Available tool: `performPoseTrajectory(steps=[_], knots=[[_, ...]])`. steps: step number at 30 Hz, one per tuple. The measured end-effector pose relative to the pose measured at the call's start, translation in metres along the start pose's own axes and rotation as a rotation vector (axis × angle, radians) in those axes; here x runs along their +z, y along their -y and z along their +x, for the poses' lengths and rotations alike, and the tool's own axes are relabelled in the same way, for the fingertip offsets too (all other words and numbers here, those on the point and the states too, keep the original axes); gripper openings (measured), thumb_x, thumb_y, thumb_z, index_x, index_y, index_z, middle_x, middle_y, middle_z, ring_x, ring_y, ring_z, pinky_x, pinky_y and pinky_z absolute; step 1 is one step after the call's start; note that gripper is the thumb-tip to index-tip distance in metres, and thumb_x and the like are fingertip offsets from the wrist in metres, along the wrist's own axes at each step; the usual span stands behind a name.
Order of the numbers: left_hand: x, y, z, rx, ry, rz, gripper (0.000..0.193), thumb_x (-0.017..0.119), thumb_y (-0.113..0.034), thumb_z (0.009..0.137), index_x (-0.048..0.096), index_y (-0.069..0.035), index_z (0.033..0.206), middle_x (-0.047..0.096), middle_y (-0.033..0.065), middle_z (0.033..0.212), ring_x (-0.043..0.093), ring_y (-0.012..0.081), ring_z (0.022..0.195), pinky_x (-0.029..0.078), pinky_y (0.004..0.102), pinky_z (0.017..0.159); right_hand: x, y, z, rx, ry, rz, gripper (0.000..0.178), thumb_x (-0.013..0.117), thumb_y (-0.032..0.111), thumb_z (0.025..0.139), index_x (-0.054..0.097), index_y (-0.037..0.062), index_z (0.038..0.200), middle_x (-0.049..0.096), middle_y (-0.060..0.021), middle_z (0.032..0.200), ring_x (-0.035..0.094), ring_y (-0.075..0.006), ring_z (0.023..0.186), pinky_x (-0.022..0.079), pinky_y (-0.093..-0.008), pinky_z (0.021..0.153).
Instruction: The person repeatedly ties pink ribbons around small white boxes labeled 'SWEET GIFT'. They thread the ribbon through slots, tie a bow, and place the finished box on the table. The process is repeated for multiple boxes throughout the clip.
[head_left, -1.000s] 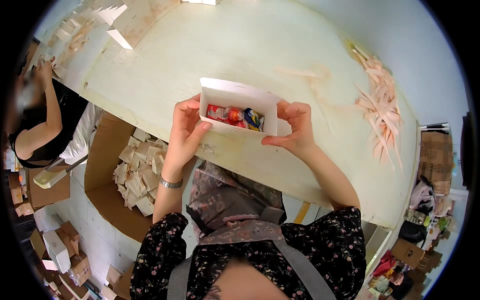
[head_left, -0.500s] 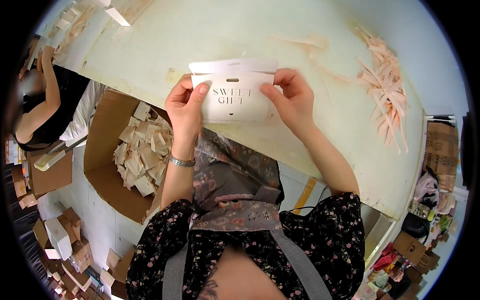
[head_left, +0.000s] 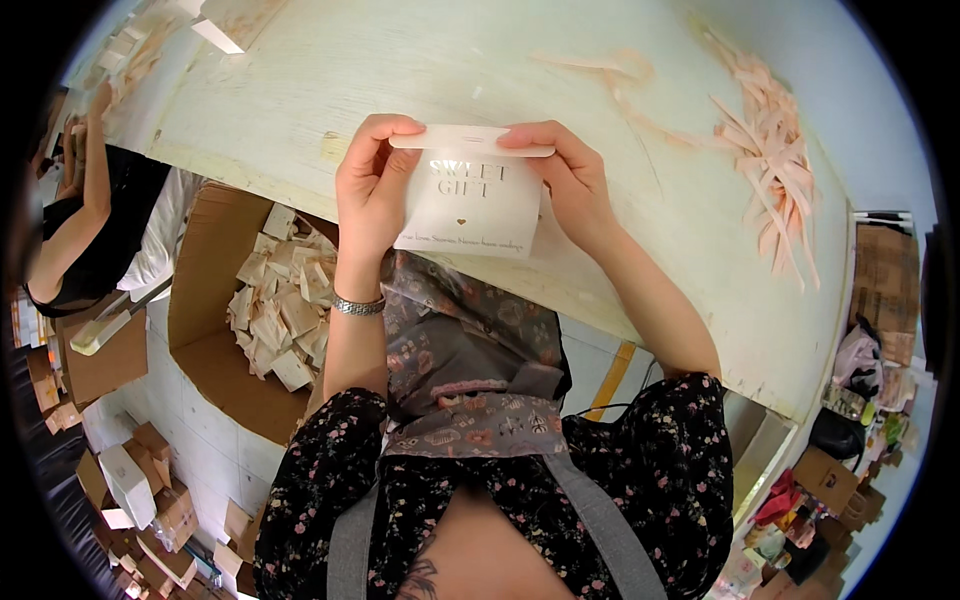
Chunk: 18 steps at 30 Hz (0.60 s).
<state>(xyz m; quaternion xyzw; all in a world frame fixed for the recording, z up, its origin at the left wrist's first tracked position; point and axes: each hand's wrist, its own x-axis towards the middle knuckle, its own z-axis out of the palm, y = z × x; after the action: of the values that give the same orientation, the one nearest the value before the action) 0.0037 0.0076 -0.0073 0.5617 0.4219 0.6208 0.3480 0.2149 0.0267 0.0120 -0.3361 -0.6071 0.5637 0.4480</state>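
Between my hands is a small white gift box (head_left: 470, 212) with printing and a tiny heart on its front. Its top flap (head_left: 455, 137) is folded over toward me, and a narrow slot shows in it. My left hand (head_left: 375, 185) grips the box's left upper corner, index finger on the flap and thumb below. My right hand (head_left: 570, 180) pinches the right end of the flap, fingers over the top edge. The box is held above the near edge of the pale work table (head_left: 400, 60).
Peach ribbon strips (head_left: 770, 150) lie heaped at the table's right. Below the table's left edge, a large cardboard carton (head_left: 205, 270) holds many small folded boxes (head_left: 285, 300). A co-worker's arm (head_left: 92, 190) is at far left. Stacked cartons (head_left: 885, 290) stand at right.
The flap, which stood up behind the box front, is now folded forward over its top edge. Both hands have shifted their fingers up onto the flap.
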Motion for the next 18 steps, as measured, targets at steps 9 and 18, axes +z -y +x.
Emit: performPoseTrajectory(steps=[9,18], knots=[[0.001,-0.015,-0.014,0.184,-0.059,0.106,0.009,0.065,-0.001,0.081,0.062,-0.001,0.09,0.062,0.0097,0.096,0.058,0.0173,0.089,0.045,0.0255,0.078,0.01,0.018,-0.001,0.095,0.034,-0.041,0.024,0.056,0.008,0.09,0.061,0.0058,0.114,0.063,-0.0012,0.101,0.056,-0.0092,0.084,0.046,-0.0245,0.077],[0.004,-0.071,-0.038,0.083,0.189,0.531,0.017,0.069,-0.004,0.076,0.064,-0.005,0.092,0.065,0.0079,0.085,0.057,0.0208,0.071,0.047,0.0308,0.066,-0.103,-0.048,0.128,-0.408,-0.292,-1.275,0.032,0.064,0.025,0.085,0.065,0.0058,0.11,0.068,-0.0061,0.089,0.061,-0.0195,0.086,0.047,-0.0318,0.082]])
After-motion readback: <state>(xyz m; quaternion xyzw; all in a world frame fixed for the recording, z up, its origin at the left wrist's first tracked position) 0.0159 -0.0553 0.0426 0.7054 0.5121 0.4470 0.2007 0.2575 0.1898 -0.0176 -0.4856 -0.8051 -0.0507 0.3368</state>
